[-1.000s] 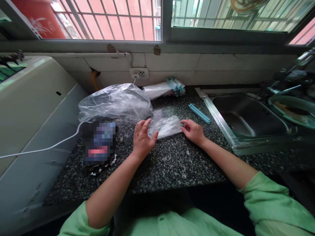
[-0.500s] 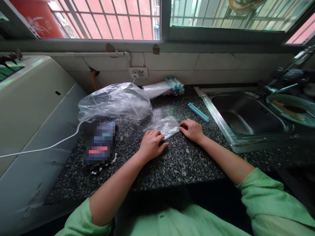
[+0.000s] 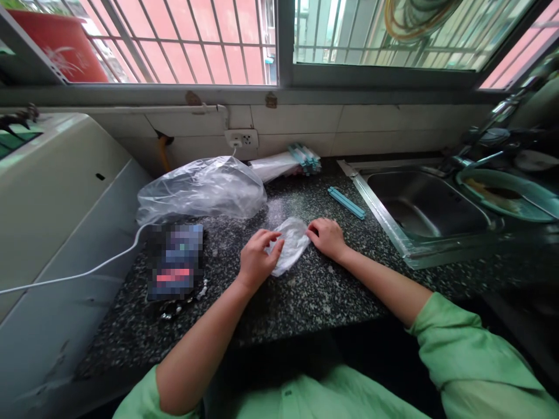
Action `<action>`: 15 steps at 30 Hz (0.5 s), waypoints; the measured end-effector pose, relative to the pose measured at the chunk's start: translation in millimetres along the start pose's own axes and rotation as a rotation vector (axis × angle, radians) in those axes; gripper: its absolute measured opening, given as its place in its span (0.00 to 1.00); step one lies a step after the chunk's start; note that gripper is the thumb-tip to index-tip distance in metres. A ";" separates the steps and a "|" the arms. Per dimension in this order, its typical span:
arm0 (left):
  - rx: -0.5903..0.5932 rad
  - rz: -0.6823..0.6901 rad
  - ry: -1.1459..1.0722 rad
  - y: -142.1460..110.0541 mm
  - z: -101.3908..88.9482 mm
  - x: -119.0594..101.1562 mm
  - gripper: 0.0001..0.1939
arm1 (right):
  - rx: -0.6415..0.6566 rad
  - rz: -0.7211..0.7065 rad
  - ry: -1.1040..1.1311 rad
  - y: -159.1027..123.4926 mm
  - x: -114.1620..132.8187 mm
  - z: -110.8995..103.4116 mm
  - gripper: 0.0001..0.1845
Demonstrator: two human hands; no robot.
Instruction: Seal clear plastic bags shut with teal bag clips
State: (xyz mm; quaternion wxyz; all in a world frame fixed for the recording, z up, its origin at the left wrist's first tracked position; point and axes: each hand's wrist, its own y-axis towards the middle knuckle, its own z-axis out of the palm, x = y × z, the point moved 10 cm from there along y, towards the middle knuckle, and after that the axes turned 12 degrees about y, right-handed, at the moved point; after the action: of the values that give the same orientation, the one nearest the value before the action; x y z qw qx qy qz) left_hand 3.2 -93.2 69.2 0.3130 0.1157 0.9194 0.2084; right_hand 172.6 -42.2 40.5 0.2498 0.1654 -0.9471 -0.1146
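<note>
A small crumpled clear plastic bag (image 3: 290,247) lies on the dark speckled countertop (image 3: 301,297) between my two hands. My right hand (image 3: 328,237) is closed at the bag's right edge, thumb and fingers pinched on it. Over the bag's left side is my left hand (image 3: 258,259), its thumb and forefinger apart with a gap between the tips. Two light blue sealing strips (image 3: 346,203) lie side by side beyond my right hand. Further back, a bundle of flat clear bags with blue strips (image 3: 305,160) rests near the wall.
A large, puffed clear plastic bag (image 3: 201,189) sits at the back left. In front of it lies a phone-like item (image 3: 177,262), blurred out, with a beaded strand (image 3: 168,314). A white cable (image 3: 87,276) crosses the left. The steel sink (image 3: 423,203) holds a green basket (image 3: 519,215) at right.
The small bag has turned, and more of it shows toward me. My left thumb and forefinger have lifted and parted. My right hand stays at the bag's edge. The camera view has tilted slightly.
</note>
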 end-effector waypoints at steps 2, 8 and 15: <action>-0.027 -0.062 0.029 4.5 3.0 17.6 0.15 | 0.026 -0.060 0.025 0.8 10.4 6.7 0.06; 0.055 -0.179 0.044 14.9 21.8 51.3 0.19 | 0.067 -0.380 0.202 -8.2 48.7 10.5 0.09; 0.211 -0.306 -0.385 10.7 34.5 47.7 0.08 | -0.105 -0.064 0.657 -1.5 31.4 5.2 0.18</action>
State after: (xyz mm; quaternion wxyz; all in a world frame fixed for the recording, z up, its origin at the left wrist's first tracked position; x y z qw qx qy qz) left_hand -11.5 -56.6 24.2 0.4959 0.0449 0.8664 0.0360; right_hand 144.6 -54.5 49.3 0.5461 0.2101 -0.8032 -0.1118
